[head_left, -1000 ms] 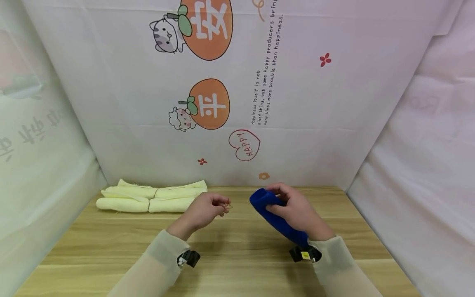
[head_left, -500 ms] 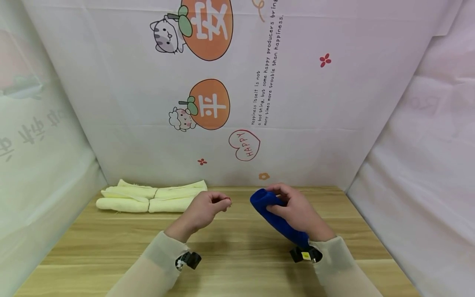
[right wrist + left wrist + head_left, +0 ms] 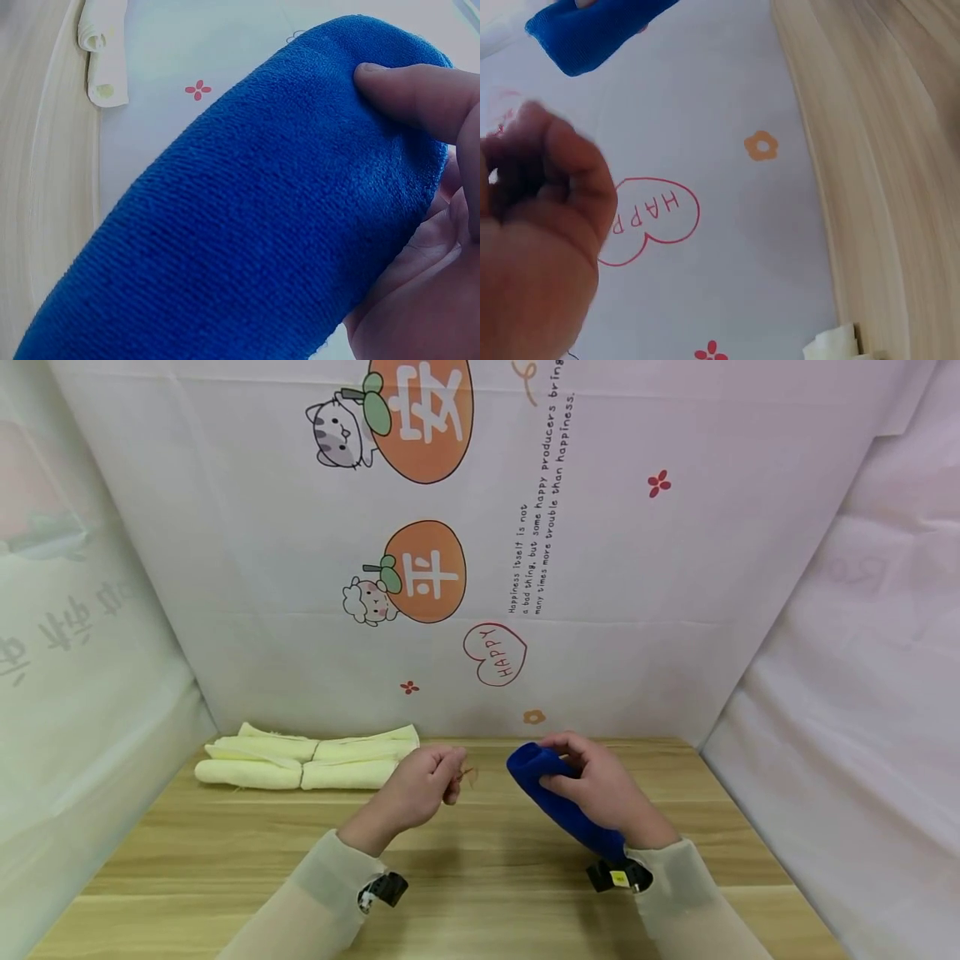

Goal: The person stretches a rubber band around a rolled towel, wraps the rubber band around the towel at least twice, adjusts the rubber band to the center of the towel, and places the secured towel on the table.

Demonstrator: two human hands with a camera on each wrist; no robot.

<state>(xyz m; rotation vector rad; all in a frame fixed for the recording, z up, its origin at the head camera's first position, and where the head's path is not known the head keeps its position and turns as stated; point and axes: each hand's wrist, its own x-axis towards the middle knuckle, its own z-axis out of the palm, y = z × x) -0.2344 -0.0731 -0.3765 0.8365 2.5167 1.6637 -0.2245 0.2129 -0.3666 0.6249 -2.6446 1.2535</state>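
Observation:
My right hand (image 3: 592, 781) grips a rolled blue towel (image 3: 558, 802) near its upper end, thumb on the near side and fingers behind. The towel is held at a slant, and its ribbed surface fills much of the right wrist view. To the left, my left hand (image 3: 423, 787) is curled, holding a thin orange-red rubber band (image 3: 469, 774) that sticks out in a small loop past the fingers. In the left wrist view the left hand (image 3: 540, 217) is partly cut off and blurred. A gap separates the left hand from the towel.
Pale yellow rolled towels (image 3: 300, 760), each tied around the middle, lie at the back left of the wooden table (image 3: 480, 893). A printed white cloth wall (image 3: 600, 652) rises behind the table, with white sheets on both sides.
My left hand has turned and its fingers have shifted around the rubber band, whose loop shows differently. The right hand and blue towel have stayed almost still.

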